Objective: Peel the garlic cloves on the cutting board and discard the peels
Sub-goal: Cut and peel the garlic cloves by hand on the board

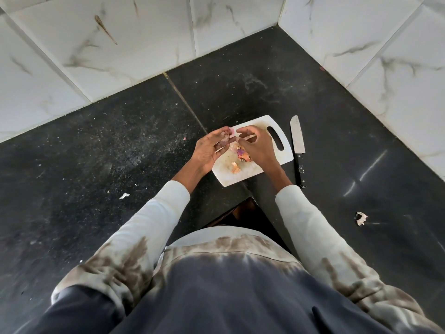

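Observation:
A small white cutting board (279,138) lies on the black counter. My left hand (209,150) is cupped over its left edge, holding purplish garlic pieces (226,137) in the fingers. My right hand (255,145) hovers over the board's middle, its fingertips pinching at the garlic held by the left hand. A little heap of pink and orange peels (243,155) sits on the board under my right hand. One more scrap of peel (235,168) lies nearer the board's front edge.
A knife (298,148) with a black handle lies on the counter just right of the board. Loose peel bits rest on the counter at the left (124,195) and right (361,218). White marbled tile walls (120,56) meet in a corner behind.

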